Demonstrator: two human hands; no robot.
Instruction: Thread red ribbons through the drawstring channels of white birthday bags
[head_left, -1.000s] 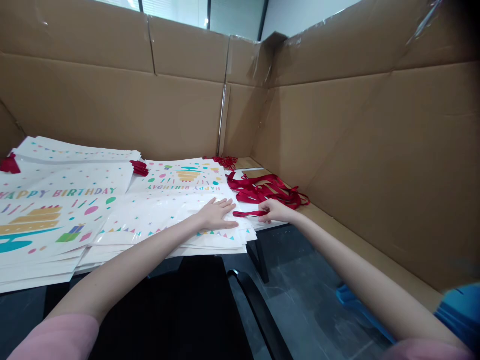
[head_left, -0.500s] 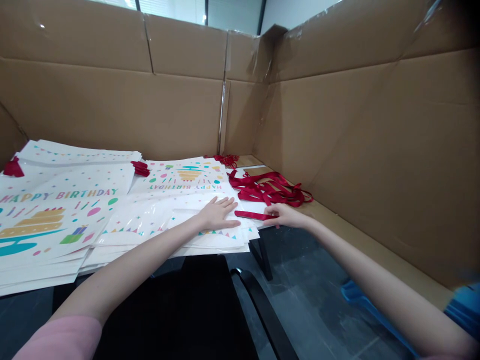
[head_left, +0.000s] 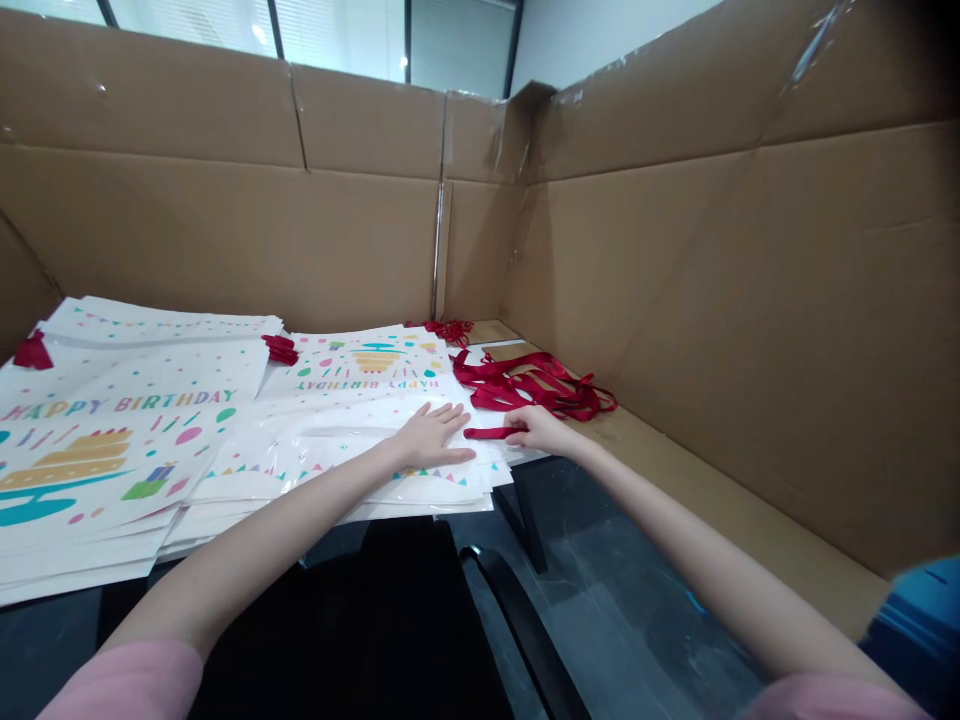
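Note:
My left hand (head_left: pixel 431 437) lies flat, fingers spread, on the top sheet of a stack of white birthday-print bags (head_left: pixel 352 420). Just to its right, my right hand (head_left: pixel 538 428) pinches a short red ribbon (head_left: pixel 487 433) that rests on the stack's right edge. Behind that hand lies a loose pile of red ribbons (head_left: pixel 536 385) on the table.
A taller stack of "HAPPY BIRTHDAY" bags (head_left: pixel 112 440) fills the left. Cardboard walls (head_left: pixel 712 300) enclose the table at the back and right. A black chair (head_left: pixel 517 620) stands below the table edge. More red ribbons (head_left: pixel 450 328) sit in the far corner.
My right hand has drawn the red ribbon a little leftward, closer to my left hand. The left hand stays flat on the stack.

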